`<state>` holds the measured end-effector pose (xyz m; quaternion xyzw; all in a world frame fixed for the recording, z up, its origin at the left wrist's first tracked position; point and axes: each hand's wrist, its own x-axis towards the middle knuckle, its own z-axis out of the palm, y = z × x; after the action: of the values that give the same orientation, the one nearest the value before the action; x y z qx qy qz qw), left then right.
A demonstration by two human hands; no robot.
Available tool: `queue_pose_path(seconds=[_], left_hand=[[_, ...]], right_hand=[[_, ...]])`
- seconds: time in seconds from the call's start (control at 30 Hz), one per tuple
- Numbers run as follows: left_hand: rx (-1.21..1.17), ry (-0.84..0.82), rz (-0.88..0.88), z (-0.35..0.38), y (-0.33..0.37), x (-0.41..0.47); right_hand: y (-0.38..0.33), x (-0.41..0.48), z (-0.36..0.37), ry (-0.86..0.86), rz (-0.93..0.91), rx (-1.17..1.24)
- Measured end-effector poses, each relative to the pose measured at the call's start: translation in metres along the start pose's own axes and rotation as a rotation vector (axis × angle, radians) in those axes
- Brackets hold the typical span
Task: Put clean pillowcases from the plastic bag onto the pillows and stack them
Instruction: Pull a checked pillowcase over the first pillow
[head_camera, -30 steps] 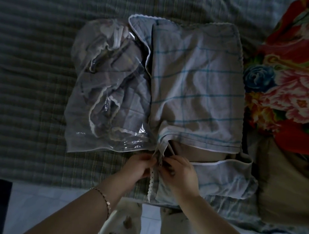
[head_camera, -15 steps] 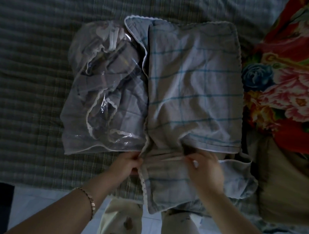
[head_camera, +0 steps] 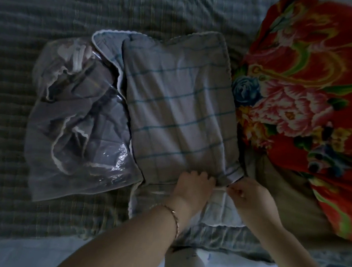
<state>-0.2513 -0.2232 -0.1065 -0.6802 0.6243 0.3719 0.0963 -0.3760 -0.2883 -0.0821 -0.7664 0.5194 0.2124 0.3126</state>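
The checked pillowcase is lying just beyond both hands. The left hand is gripping its near hem with curled fingers, and the right hand is pinching a white strip there. The plastic bag is lying left of the left hand, touching the pillowcase. A floral quilt is crowding in on the right, over a tan pillow.

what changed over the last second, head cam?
The left hand and right hand moved rightward along the pillowcase's near edge, from its left corner to its right corner. The opening is now closed over, so the brown pillow end that showed before is covered. Left hand grips the edge fabric; right hand pinches a white strip there. Unchanged: plastic bag on the left, floral quilt on the right.
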Motion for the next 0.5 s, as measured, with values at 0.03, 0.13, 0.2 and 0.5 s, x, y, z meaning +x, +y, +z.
queue_pose_path(seconds=[0.03,0.13,0.2,0.5], left_hand=[[0.027,-0.025,0.057,-0.006,0.001,0.003],[-0.026,0.018,0.260,-0.004,-0.014,-0.011],[-0.062,0.087,0.332,0.008,-0.029,-0.022],[-0.637,0.210,-1.099,0.067,-0.051,-0.055]], right_hand=[[0.007,0.004,-0.001,-0.001,0.036,0.012],[0.046,0.034,0.001,0.013,0.321,0.152],[0.067,0.052,0.007,0.026,0.477,0.211],[0.046,0.021,0.074,-0.147,0.566,0.682]])
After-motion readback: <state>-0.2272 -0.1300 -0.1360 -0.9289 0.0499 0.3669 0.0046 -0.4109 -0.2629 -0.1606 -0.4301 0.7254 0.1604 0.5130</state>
